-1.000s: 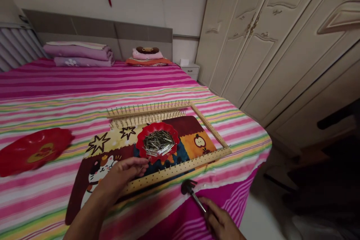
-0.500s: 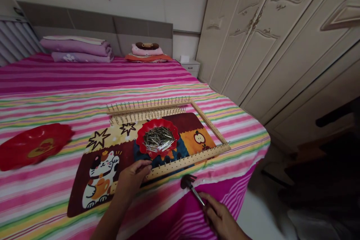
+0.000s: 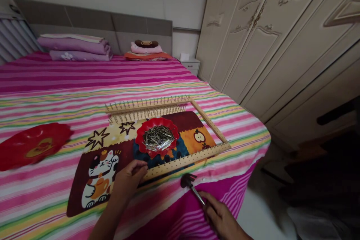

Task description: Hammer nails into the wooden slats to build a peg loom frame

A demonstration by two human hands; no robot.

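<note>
My right hand (image 3: 221,215) is wrapped round the handle of a claw hammer (image 3: 189,181), its dark head just in front of a wooden frame's near rail (image 3: 180,163). At that rail's left end, my left hand (image 3: 131,176) has thumb and forefinger pinched together; anything between the fingertips is too small to make out. Short nails stand in rows along the frame. Inside it, a red scalloped bowl (image 3: 142,144) holds a heap of loose nails (image 3: 159,137). Below the bowl lies a patterned mat (image 3: 81,180) with a cat picture.
A larger red tray (image 3: 17,142) lies to the left on the striped bedspread (image 3: 50,105). Folded purple bedding (image 3: 75,47) and a pink stack (image 3: 146,48) are near the headboard. The bed edge drops off at right, facing a wardrobe (image 3: 253,45).
My left hand has shifted slightly left along the near rail, its fingers still pinched. The hammer and my right hand stay almost where they were.
</note>
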